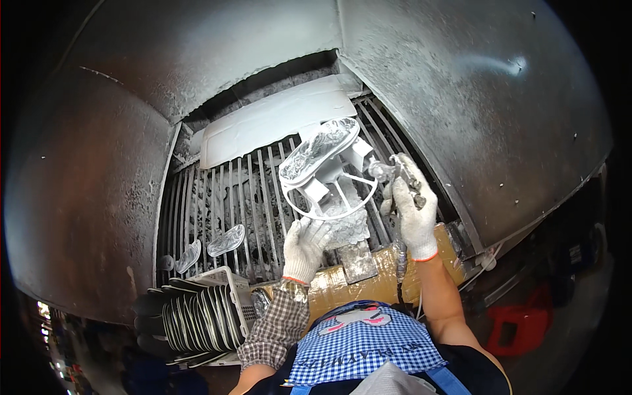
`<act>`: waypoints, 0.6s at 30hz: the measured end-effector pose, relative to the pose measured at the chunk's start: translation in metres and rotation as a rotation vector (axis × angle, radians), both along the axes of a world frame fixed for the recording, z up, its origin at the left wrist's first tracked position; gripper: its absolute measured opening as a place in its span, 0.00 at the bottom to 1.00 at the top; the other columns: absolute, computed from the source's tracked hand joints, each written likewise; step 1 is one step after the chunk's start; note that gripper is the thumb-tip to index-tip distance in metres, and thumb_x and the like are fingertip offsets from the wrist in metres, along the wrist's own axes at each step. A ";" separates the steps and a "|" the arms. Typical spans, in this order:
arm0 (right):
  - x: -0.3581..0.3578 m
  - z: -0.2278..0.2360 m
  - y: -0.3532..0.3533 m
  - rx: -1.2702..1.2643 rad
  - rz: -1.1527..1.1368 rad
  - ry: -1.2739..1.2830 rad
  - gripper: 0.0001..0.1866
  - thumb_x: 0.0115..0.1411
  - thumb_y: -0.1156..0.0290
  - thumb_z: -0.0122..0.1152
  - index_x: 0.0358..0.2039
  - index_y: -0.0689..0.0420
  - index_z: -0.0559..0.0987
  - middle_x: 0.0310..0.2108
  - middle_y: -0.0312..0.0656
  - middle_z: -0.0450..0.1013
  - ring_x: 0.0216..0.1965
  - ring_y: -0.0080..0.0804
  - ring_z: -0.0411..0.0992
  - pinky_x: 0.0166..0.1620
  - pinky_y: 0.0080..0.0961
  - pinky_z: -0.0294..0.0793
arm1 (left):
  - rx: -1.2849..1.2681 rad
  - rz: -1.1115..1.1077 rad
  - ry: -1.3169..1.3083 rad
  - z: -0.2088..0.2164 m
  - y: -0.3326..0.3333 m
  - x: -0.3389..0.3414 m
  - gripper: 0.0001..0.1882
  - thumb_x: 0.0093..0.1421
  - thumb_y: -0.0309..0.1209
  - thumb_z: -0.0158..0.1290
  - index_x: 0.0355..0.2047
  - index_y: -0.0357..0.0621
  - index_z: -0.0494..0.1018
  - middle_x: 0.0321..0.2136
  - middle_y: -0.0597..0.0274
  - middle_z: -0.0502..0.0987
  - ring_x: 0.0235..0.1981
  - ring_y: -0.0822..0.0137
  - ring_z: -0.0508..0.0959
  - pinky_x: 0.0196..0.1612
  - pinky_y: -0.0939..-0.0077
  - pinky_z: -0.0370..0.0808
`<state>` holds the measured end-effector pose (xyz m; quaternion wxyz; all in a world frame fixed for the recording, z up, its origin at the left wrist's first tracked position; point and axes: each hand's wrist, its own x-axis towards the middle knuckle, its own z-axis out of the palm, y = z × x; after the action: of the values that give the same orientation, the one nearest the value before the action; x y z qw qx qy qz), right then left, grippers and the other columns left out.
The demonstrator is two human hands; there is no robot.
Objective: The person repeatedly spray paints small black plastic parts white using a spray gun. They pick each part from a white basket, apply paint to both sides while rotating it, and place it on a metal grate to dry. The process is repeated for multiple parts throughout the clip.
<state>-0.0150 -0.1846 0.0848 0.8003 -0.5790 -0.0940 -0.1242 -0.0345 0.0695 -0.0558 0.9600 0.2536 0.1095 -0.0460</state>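
A wheel-shaped stand (342, 212), coated white, has a spoked ring and upright blocks. On the blocks rests a shoe sole (322, 150) with a pale rim and shiny, wrinkled film over its face. My left hand (307, 247), in a white knit glove, closes its fingers at the ring's near edge; the fingertips are partly hidden. My right hand (413, 207), gloved too, is wrapped round a spray gun (416, 187) smeared with grey. The gun's front end (382, 171) points left at the sole, close beside the stand. A hose (401, 263) hangs below the gun.
Dark booth walls (487, 105) enclose a slatted grate (263, 191). A white board (276, 122) lies at the back. Film-covered pieces (226, 241) sit at the left front. A white basket (236, 296) holds several soles. Brown-taped edging (329, 289) runs along the front; a red stool (520, 326) stands right.
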 end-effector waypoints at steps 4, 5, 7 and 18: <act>-0.008 0.003 -0.002 -0.104 -0.100 -0.031 0.29 0.76 0.70 0.57 0.72 0.68 0.66 0.37 0.35 0.78 0.29 0.14 0.71 0.33 0.15 0.73 | 0.021 0.016 -0.004 0.004 -0.001 0.000 0.29 0.75 0.47 0.50 0.64 0.35 0.70 0.61 0.41 0.75 0.59 0.45 0.78 0.63 0.50 0.77; -0.012 0.009 -0.001 -0.158 -0.113 -0.029 0.28 0.76 0.70 0.57 0.72 0.67 0.66 0.35 0.35 0.76 0.29 0.14 0.70 0.33 0.15 0.73 | 0.034 0.023 0.000 0.005 -0.001 0.000 0.29 0.75 0.47 0.50 0.64 0.35 0.71 0.61 0.41 0.75 0.59 0.45 0.78 0.63 0.50 0.78; -0.017 0.013 0.002 -0.211 -0.099 -0.033 0.28 0.77 0.70 0.56 0.72 0.66 0.66 0.33 0.34 0.74 0.30 0.14 0.70 0.33 0.14 0.73 | 0.040 0.034 0.003 0.003 0.000 0.001 0.28 0.75 0.46 0.50 0.64 0.35 0.70 0.61 0.41 0.75 0.59 0.45 0.78 0.63 0.50 0.77; -0.016 -0.004 0.019 -0.185 0.138 -0.085 0.30 0.75 0.71 0.60 0.72 0.69 0.66 0.46 0.41 0.80 0.38 0.18 0.76 0.41 0.17 0.77 | 0.016 0.068 -0.001 0.003 0.009 0.007 0.29 0.76 0.46 0.49 0.65 0.34 0.69 0.61 0.41 0.76 0.59 0.45 0.78 0.64 0.50 0.76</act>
<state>-0.0307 -0.1660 0.0803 0.7453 -0.6368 -0.1785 -0.0843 -0.0279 0.0790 -0.0529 0.9589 0.2576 0.1180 -0.0122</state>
